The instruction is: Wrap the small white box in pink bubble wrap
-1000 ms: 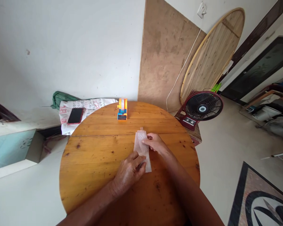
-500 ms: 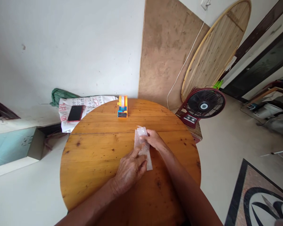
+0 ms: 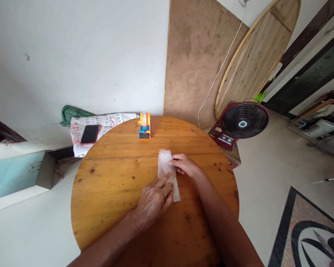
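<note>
Fingers of both hands are on the small strip of clear bubble wrap (image 3: pixel 167 172), which lies near the middle of the table, a touch toward the right edge. Now from the biggest thing down: the round wooden table (image 3: pixel 108 193), honey-coloured planks with dark knots, carries everything in play. Leaning on the wall beyond its far edge, a tall brown plywood board (image 3: pixel 192 63) and a round pale wooden tabletop (image 3: pixel 256 55). Off the right edge stands a dark red electric fan (image 3: pixel 243 124). Off the far left edge sits a white printed sack (image 3: pixel 100 124), and a black phone with a red rim (image 3: pixel 89 134) lies on it. At the far edge of the table, the orange and blue tape dispenser (image 3: pixel 144 129), well apart from the hands. Left hand (image 3: pixel 154 202) presses down on the near end of the bubble wrap, fingers spread and flat, forefinger stretched along the strip. Right hand (image 3: pixel 185 165) comes in from the right, fingertips narrow and pinched on the far end of the strip, where the wrap looks folded up off the wood.
</note>
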A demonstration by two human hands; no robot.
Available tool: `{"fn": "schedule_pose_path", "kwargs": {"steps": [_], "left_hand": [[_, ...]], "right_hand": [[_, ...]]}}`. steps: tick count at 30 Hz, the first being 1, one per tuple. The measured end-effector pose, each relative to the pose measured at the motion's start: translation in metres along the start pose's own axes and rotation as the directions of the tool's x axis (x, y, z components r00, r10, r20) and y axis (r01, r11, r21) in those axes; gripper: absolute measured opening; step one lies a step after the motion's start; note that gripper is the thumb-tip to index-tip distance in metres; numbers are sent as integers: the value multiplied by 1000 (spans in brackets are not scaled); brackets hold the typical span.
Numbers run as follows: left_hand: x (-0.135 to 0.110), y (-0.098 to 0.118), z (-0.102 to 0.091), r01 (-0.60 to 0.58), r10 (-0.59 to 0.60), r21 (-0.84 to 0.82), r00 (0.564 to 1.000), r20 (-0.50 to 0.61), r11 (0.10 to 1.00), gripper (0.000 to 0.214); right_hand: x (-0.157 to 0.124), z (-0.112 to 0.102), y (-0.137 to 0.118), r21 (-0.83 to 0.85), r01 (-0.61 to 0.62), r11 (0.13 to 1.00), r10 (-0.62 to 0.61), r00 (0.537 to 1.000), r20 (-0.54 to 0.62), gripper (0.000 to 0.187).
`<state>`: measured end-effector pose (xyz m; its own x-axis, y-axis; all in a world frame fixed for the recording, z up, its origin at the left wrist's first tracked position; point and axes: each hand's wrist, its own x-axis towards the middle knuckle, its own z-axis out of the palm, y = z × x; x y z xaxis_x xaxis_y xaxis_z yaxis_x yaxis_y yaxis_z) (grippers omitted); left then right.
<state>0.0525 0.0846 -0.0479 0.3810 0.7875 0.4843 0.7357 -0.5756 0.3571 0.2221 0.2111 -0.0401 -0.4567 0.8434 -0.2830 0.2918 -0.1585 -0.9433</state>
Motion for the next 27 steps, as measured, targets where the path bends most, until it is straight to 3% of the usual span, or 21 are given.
{"fn": "schedule_pose_path", "kwargs": {"steps": [5,11,17,21,27], "left_hand": [[-1,1,2,7,-7,40,1000,10,999,12],[0,3,-2,36,-36,-34,999,8,999,12],[-2,1,0,41,-43,-74,999,-25,996,12],[-3,-3,1,72,-76,-97,996,-35,993,13],[-4,-4,2,84,-87,-96,996,-21,992,20]], "right_hand": [[4,14,1,27,-13,1000,17,986,-165,24],[-3,24,-4,142,124,982,-77,952,-295,24],[-9,31,-9,442,124,889,-43,981,-190,28],[-19,41,-16,527,212,823,-135,974,-180,27],[-34,53,-22,608,234,759,-143,970,-195,36]]}}
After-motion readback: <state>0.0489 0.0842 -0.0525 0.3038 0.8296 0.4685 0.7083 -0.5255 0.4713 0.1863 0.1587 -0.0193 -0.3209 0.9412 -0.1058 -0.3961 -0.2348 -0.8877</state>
